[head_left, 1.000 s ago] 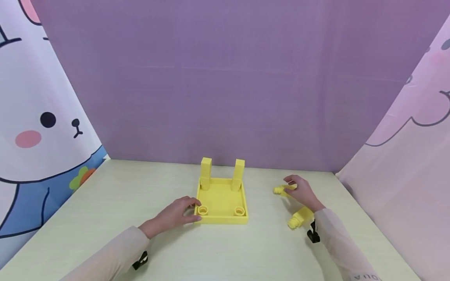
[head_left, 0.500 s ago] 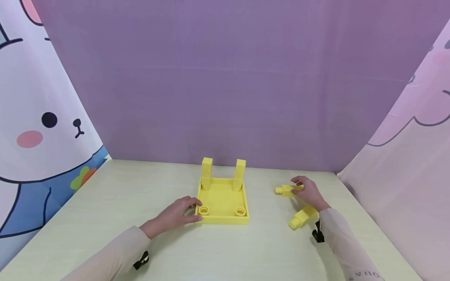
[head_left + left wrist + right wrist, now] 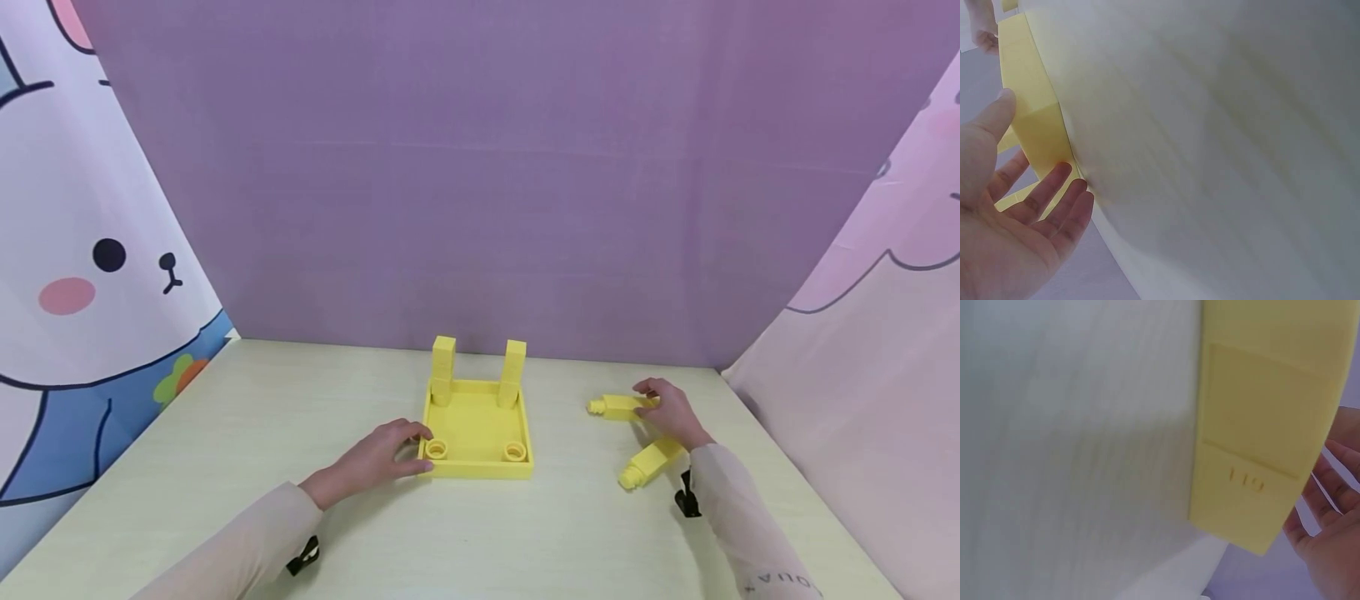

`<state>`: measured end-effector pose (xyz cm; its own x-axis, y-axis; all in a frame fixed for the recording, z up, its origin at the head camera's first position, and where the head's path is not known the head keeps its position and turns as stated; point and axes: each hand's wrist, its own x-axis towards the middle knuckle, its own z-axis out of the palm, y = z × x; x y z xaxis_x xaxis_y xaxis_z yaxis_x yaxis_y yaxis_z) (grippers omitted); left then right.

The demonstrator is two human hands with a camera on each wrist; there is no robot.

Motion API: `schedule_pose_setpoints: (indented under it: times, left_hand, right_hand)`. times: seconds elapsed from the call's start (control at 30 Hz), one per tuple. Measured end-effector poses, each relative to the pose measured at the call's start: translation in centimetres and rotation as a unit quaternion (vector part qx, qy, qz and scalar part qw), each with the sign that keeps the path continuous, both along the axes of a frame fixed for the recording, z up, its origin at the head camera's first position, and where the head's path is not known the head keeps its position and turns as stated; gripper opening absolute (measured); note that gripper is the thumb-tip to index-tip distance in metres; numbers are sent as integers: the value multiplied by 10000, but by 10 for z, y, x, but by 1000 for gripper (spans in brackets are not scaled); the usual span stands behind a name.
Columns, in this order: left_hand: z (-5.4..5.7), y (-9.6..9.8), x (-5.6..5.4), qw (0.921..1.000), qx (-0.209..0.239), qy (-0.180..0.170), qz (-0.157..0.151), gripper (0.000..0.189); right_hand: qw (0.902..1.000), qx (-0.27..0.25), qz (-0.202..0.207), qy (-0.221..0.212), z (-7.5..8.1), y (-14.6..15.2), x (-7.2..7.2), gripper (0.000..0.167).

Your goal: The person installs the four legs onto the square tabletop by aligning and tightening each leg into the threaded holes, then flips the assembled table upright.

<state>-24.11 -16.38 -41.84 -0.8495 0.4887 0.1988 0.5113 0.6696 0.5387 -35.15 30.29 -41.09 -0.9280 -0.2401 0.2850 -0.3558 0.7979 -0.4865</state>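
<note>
A shallow yellow tray-like base lies on the table, with two upright square legs at its far corners. Round threaded sockets mark its near corners. My left hand holds the near-left corner, thumb at the front wall and forefinger over the left wall. To the right lies a yellow leg with a screw end, pointing left. My right hand is at its other end, thumb and fingers spread apart. A second screw-ended leg lies nearer, below the right wrist, looming large in the right wrist view.
The pale tabletop runs back to a purple cloth. Cartoon-printed cloth hangs on the left, and a pink printed one on the right. Each wrist carries a small black mount.
My right hand has slid rightward along the far loose leg to its square end, uncovering more of the leg. The left hand stays at the base's corner.
</note>
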Motion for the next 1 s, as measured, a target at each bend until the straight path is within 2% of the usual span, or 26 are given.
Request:
schedule_pose_setpoints:
  times: [0.23, 0.47, 0.73, 1.0]
  left_hand:
    - [-1, 0, 0, 10000, -42, -26, 30, 42]
    - [-1, 0, -1, 9999, -56, -69, 65, 42]
    - [0, 0, 0, 9999, -45, -86, 68, 41]
    - [-1, 0, -1, 9999, -39, -70, 70, 41]
  right_hand:
    - [9998, 136, -12, -112, -1, 4, 0, 34]
    - [9985, 192, -177, -489, -3, 8, -3, 34]
    - [9979, 237, -185, -574, -5, 11, -5, 35]
    - [9950, 260, -300, -915, -6, 12, -6, 36]
